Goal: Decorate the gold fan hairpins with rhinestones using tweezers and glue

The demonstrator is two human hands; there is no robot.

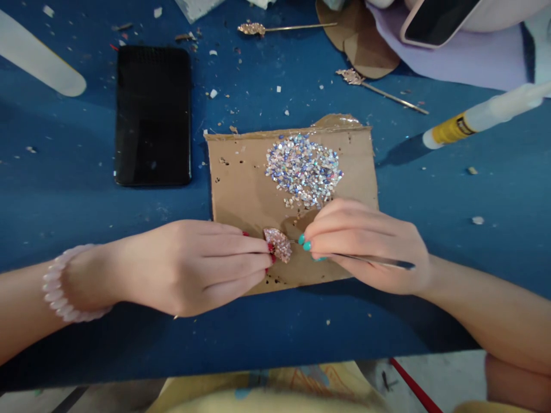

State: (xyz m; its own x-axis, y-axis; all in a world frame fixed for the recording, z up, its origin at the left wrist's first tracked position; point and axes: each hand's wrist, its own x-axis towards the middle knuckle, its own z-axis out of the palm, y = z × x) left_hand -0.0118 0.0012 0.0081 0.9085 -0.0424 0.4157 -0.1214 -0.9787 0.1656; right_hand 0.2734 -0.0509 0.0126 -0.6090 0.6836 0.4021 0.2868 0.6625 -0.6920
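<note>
My left hand (206, 264), with red nails and a beaded bracelet at the wrist, pinches a small fan-shaped ornament (280, 246) covered in pinkish glittering bits. My right hand (365, 244), with turquoise nails, is closed around slim metal tweezers (379, 261). Their thin tip reaches the right side of the ornament; whether it grips a chip is too small to tell. Beneath both hands lies a piece of brown cardboard (239, 189). On it, just beyond the fingers, spreads a heap of shiny white and bluish chips (303, 169).
A black phone-like device (152, 115) lies left of the cardboard. A glue bottle with a yellow label (451, 131) stands at right. Two glittery-ended sticks (301, 27) lie at the back near brown rounded pieces (370, 51). Small scraps litter the blue table (258, 338).
</note>
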